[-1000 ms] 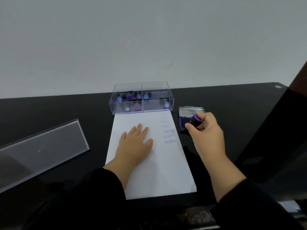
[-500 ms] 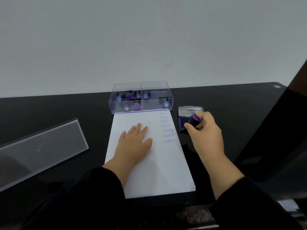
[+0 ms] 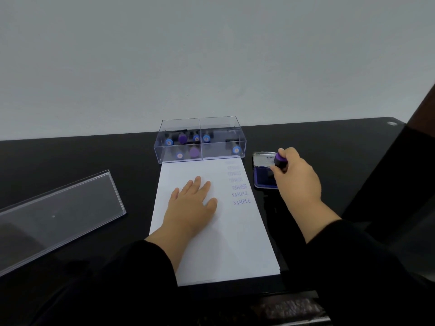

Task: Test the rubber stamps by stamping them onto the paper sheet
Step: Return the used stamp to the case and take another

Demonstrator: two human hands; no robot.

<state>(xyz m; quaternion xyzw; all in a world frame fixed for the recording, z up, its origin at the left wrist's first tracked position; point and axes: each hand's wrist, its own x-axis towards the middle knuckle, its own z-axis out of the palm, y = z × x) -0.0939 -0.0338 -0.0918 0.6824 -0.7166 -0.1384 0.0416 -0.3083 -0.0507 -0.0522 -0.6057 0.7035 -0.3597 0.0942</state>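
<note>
A white paper sheet [image 3: 226,243] lies on the black table, with a column of purple stamped words along its right edge. My left hand [image 3: 191,204] rests flat on the paper, fingers spread. My right hand [image 3: 295,178] grips a rubber stamp [image 3: 280,160] with a purple top and a black body, held over the open blue ink pad [image 3: 264,175] just right of the paper. A clear plastic box [image 3: 200,142] at the paper's far edge holds several more stamps with blue and purple tops.
The box's clear lid [image 3: 56,215] lies on the table at the left. The black table [image 3: 329,142] runs back to a pale wall. A dark object [image 3: 400,184] rises at the right edge.
My right hand with the stamp has shifted slightly over the ink pad. My left hand stays flat on the paper.
</note>
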